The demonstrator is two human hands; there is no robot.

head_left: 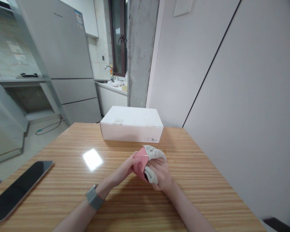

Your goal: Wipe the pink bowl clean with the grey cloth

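In the head view my left hand (130,161) is wrapped round a smooth pink object (140,161), held tilted just above the table. It looks like a small cup or case, but its exact kind is unclear. My right hand (162,172) grips a pale grey cloth (154,152), pressed against the pink object's right side. Folds of the cloth show above and below the right fingers. A small dark patch is visible at the pink object's lower edge. My right fingertips are partly hidden by the cloth and the pink object.
A white box (131,132) stands on the wooden table (87,206) beyond my hands. A dark-screened phone (16,191) lies at the left. A white wall (244,112) borders the table's right side. Behind are a fridge (70,54) and a sink counter (112,89).
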